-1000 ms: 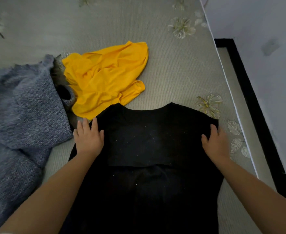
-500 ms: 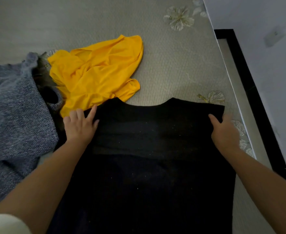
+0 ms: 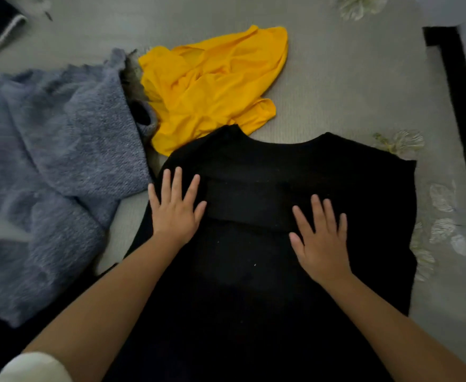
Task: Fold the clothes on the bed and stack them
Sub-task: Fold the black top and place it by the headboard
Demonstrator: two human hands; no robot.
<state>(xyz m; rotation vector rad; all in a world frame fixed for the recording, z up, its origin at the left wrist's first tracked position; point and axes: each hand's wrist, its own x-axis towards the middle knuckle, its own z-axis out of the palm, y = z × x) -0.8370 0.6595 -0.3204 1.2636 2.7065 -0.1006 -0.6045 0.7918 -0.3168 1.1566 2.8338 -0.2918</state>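
the black top (image 3: 281, 244) lies spread flat on the bed (image 3: 350, 92), neckline pointing away from the person, its near end running out of the bottom of the view. both hands lie on it with fingers straight and spread, gripping nothing: the left hand (image 3: 175, 206) near the left shoulder edge, the right hand (image 3: 322, 241) closer to the middle of the chest.

the likeliest trouble, as i judge it, is a lopsided fold. a band of cloth already lies folded across the chest between the hands, and its lower edge looks slanted, so folding over it could lock in a crooked crease. the top's upper left edge also overlaps the crumpled yellow garment (image 3: 212, 86), and the grey knit (image 3: 55, 166) is heaped just beside the left hand, so a sideways fold could drag either one along or trap it underneath. on the right the top reaches near the bed's edge, so a careless pull might slide it off.

the top itself is plain black, matte, dotted with pale lint, mostly smooth, with a shallow curved neckline. no sleeves show clearly; they may be tucked in.
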